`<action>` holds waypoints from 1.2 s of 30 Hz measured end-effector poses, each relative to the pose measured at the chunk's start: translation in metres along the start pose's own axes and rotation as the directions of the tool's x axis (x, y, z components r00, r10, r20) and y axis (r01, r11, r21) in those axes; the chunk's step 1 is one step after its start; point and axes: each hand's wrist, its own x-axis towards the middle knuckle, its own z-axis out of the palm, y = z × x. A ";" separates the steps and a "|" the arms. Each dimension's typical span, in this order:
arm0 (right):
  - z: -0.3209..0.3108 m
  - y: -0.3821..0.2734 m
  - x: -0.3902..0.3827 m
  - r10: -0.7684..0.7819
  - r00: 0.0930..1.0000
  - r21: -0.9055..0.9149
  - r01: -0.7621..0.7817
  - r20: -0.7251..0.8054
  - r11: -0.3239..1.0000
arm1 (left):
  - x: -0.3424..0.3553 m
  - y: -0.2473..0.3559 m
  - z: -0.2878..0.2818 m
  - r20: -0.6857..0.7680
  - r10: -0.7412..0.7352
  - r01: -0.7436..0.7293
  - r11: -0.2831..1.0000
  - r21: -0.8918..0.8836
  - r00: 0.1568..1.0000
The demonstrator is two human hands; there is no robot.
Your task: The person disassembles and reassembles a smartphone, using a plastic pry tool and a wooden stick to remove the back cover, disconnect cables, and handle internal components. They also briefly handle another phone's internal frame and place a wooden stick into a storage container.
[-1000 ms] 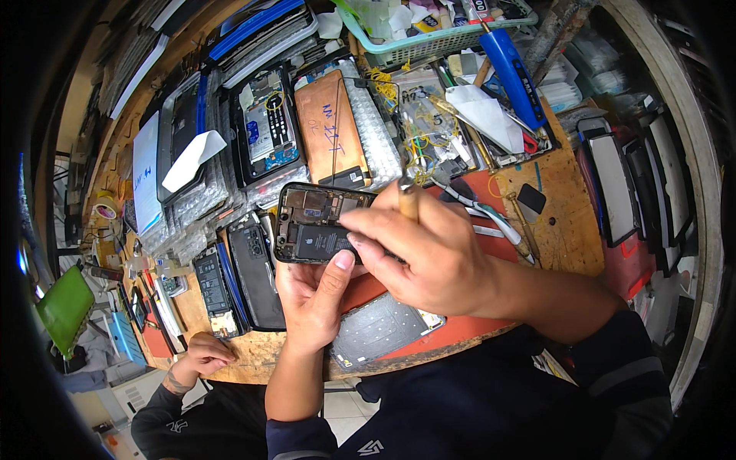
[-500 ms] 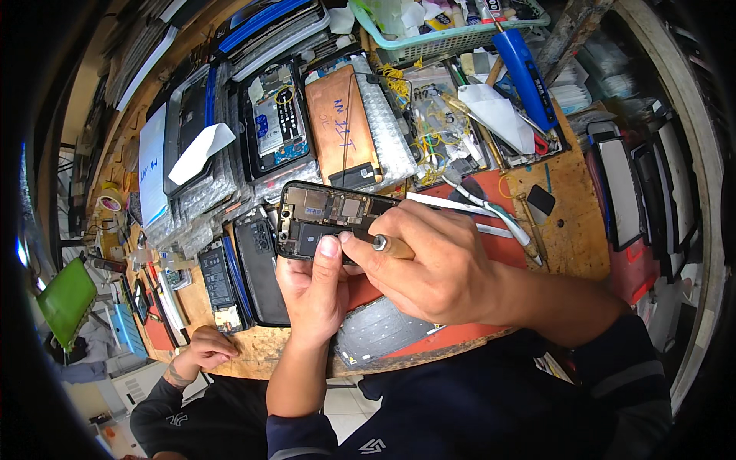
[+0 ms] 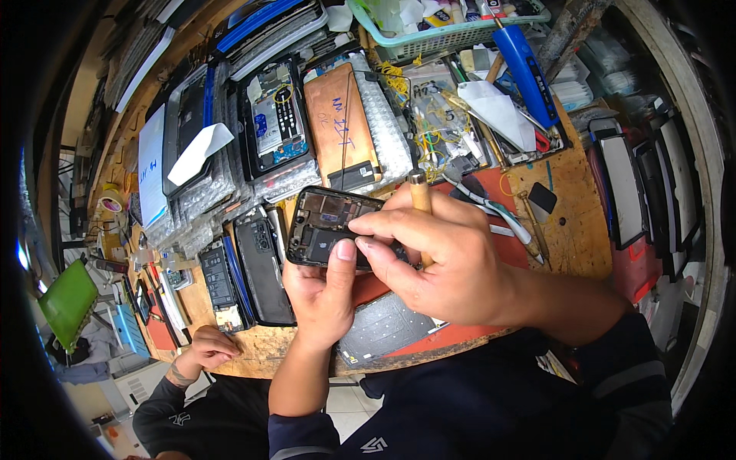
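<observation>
An opened black phone (image 3: pixel 326 224) with its back cover off and its insides showing is held over the workbench. My left hand (image 3: pixel 322 295) grips it from below, thumb pressed on its lower edge. My right hand (image 3: pixel 441 257) reaches over the phone's right end. It holds a wooden-handled tool (image 3: pixel 419 195) upright between the fingers, while thumb and forefinger pinch at the phone's inside. The tool's tip is hidden behind my fingers.
The wooden bench (image 3: pixel 567 222) is crowded with opened phones (image 3: pixel 264 261), screens on bubble wrap (image 3: pixel 341 126), tweezers (image 3: pixel 498 211), a blue-handled tool (image 3: pixel 525 65) and a green basket (image 3: pixel 452 31). Another person's hand (image 3: pixel 207 349) rests at the bench's front left edge.
My right hand has turned the wooden-handled tool from lying across the phone to standing upright, and its fingers now pinch inside the phone. The phone has stayed in my left hand.
</observation>
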 end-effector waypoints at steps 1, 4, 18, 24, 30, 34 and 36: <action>0.000 0.000 0.001 0.010 1.000 0.008 -0.010 0.004 1.000 | 0.000 0.001 0.001 0.019 0.013 -0.013 1.000 0.028 1.000; -0.001 0.000 0.001 0.000 1.000 0.014 0.000 -0.007 1.000 | -0.001 0.001 0.004 0.006 0.046 -0.047 0.993 0.112 0.999; 0.006 -0.001 -0.005 0.020 0.996 0.101 -0.011 -0.083 0.995 | -0.005 0.001 0.007 -0.002 0.084 -0.083 0.984 0.156 0.996; 0.006 -0.002 -0.007 0.023 0.997 0.075 -0.018 -0.067 0.997 | -0.006 0.001 0.007 -0.009 0.103 -0.101 0.983 0.150 0.995; 0.009 -0.002 -0.008 0.026 0.995 0.064 -0.020 -0.101 0.998 | -0.006 0.000 0.006 -0.014 0.097 -0.093 0.982 0.165 0.995; 0.010 -0.002 -0.010 0.048 0.994 0.066 -0.042 -0.093 0.997 | -0.005 -0.002 0.006 -0.022 0.128 -0.119 0.965 0.236 0.992; 0.010 -0.002 -0.009 0.031 0.995 0.063 -0.025 -0.098 0.998 | -0.005 -0.004 0.007 -0.017 0.176 -0.164 0.945 0.283 0.984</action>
